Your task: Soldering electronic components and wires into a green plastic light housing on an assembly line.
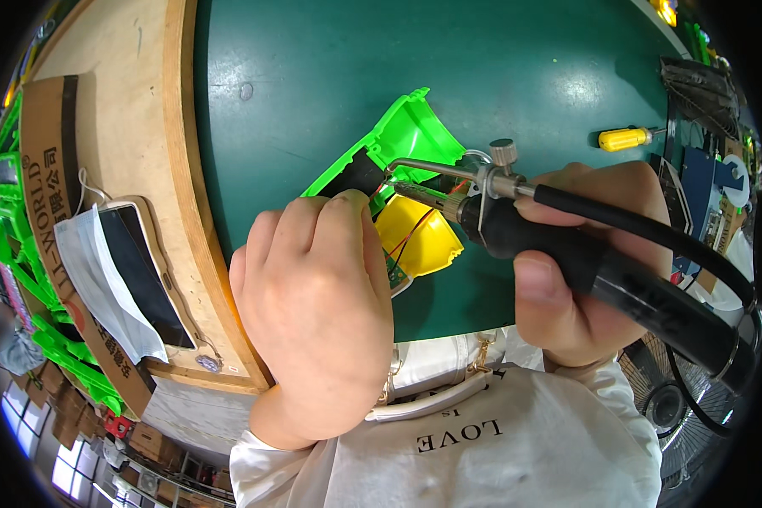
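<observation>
A bright green plastic shell (419,127) with a black part (347,176) inside lies on the green table in front of me. My left hand (313,296) is closed over its near left side, fingertips at the black part. In my right hand (631,195) is a black soldering iron (550,245), with a thin metal solder-feed tube (436,167) clamped alongside. Its tip meets the end of that tube by my left fingertips, near thin wires. A yellow plastic piece (436,245) with red and black wires sits beneath the iron. A small circuit board (395,275) is partly hidden by my left hand.
A yellow-handled screwdriver (625,139) lies at the far right. On the left, a wooden board (182,169) holds a phone (161,271) and a face mask (102,271), beside a cardboard box (55,169) with green parts (8,220). A fan (665,406) stands at the lower right.
</observation>
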`<state>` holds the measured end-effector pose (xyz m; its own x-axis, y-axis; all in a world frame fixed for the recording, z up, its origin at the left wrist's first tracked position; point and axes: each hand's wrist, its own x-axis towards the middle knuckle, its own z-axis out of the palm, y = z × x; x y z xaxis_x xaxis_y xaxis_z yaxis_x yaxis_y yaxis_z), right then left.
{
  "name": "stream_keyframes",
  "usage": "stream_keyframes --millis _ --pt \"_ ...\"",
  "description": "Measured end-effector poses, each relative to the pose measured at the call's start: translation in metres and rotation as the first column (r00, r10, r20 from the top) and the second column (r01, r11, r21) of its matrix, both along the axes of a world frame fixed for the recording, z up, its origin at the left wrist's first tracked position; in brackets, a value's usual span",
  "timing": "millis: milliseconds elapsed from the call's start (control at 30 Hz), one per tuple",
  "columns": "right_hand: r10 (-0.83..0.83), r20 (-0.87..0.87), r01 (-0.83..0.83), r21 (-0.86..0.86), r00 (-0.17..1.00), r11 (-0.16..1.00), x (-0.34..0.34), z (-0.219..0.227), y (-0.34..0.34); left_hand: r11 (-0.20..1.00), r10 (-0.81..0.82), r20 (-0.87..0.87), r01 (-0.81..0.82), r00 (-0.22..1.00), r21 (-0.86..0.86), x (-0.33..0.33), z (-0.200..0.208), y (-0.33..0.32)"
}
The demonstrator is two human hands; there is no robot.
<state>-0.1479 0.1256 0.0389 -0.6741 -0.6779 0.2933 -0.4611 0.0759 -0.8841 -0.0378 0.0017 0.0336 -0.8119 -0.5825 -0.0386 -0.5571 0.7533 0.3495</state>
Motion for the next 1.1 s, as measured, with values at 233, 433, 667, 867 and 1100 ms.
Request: stream_keyframes --millis 233,433,667,867,1100 --pt "-0.044 0.009 0.044 0.07 0.999 0.997 0.0 -0.009 0.012 1.0 -0.003 -0.006 0.003 1.0 0.014 -0.001 0.002 -0.001" --pt "0.121 0.001 -0.12 0.082 0.993 0.989 -0.008 -0.007 0.015 0.999 -0.018 -0.004 0.018 1.0 0.027 -0.002 0.004 -0.003" --pt "0.312 -0.005 -0.308 0.152 0.95 0.939 -0.024 0.012 0.009 0.999 0.011 -0.014 -0.01 1.0 0.03 -0.006 0.005 -0.002" --pt "0.317 -0.027 -0.308 0.173 0.948 0.935 -0.025 0.013 0.009 0.999 0.03 -0.028 -0.029 0.999 0.042 -0.006 0.005 -0.001" --pt "0.296 -0.031 -0.286 0.181 0.955 0.941 -0.022 0.011 0.005 0.998 0.054 -0.011 -0.054 0.998 0.042 -0.007 0.006 -0.001"
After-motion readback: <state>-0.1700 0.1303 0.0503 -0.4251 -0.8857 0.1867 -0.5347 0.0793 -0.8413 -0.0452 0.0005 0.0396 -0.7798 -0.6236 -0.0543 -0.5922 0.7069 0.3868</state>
